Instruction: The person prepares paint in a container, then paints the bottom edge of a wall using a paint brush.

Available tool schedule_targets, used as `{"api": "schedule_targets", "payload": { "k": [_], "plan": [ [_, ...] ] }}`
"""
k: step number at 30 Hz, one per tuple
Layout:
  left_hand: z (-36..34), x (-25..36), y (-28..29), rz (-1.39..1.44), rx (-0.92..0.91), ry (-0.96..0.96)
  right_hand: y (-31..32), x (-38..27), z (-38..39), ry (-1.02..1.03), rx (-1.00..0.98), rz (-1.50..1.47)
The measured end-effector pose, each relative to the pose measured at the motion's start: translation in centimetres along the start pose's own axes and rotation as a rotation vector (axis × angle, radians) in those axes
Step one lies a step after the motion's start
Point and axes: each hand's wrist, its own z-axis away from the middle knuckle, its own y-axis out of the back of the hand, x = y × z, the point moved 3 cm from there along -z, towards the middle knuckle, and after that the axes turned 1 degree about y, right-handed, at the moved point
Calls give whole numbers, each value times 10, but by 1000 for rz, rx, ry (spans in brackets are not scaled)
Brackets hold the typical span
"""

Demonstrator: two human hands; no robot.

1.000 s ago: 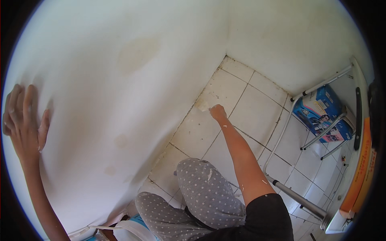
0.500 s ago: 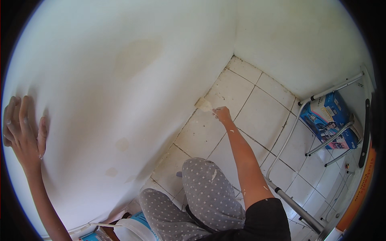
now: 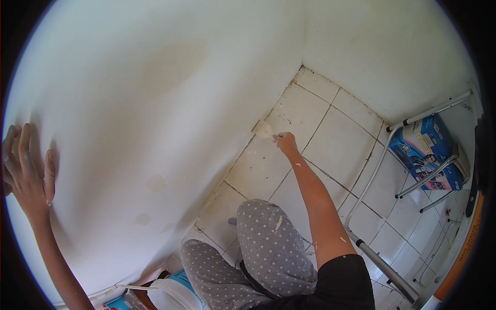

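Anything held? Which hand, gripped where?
Right hand holds a flat pale tool, probably a brush, by its handle end. Left hand holds nothing visible, spread against the wall.

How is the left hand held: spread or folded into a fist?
Spread: the left hand has its fingers extended and thumb apart, at the wall.

The tool is cream, the trousers white-dotted grey, the sleeve black.
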Motion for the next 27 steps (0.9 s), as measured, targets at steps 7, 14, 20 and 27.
{"api": "schedule_targets", "payload": {
  "k": [7, 14, 20, 27],
  "plan": [
    [5, -6, -3, 48, -93, 69, 5, 16, 23, 53, 170, 98],
    [3, -6, -2, 36, 7, -1, -27, -5, 17, 128, 88, 11],
    [-1, -2, 7, 20, -139, 75, -3, 16, 47, -52, 55, -150],
    [-3, 1, 4, 30, -9, 16, -44, -14, 44, 18, 73, 118]
  ]
}}
